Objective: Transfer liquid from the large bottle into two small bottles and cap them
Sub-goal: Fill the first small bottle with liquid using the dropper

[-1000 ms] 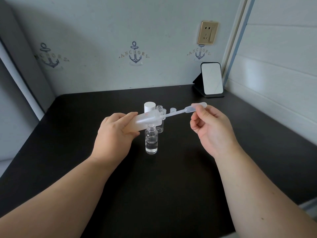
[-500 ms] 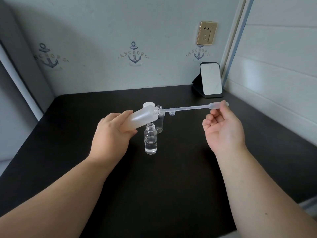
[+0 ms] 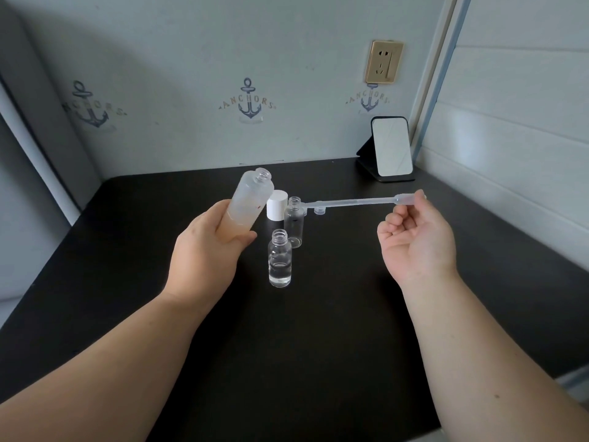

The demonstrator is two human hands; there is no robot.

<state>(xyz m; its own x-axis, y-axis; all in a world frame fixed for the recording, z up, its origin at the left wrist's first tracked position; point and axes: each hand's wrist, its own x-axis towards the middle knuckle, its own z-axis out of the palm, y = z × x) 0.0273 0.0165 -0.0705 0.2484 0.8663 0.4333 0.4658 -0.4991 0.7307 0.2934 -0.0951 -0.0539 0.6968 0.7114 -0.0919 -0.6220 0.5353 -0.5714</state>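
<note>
My left hand (image 3: 207, 253) grips the large frosted bottle (image 3: 250, 200) by its lower half, mouth open and tilted up and to the right. My right hand (image 3: 417, 240) pinches the bulb of a clear plastic pipette (image 3: 357, 202), which lies nearly level with its tip by the mouth of the far small bottle (image 3: 294, 223). That bottle looks nearly empty. The near small bottle (image 3: 279, 261) stands uncapped and holds clear liquid in its lower part. The large bottle's white cap (image 3: 276, 205) stands behind them. One small clear cap (image 3: 318, 210) lies under the pipette stem.
Everything stands on a black table (image 3: 318, 330) that meets the wall at the back. A small mirror on a black stand (image 3: 391, 151) sits at the back right corner. A wall socket (image 3: 384, 62) is above it.
The pipette has come out of the large bottle and its tip now sits by the far small bottle. My left hand has raised the large bottle from tilted sideways to more upright.
</note>
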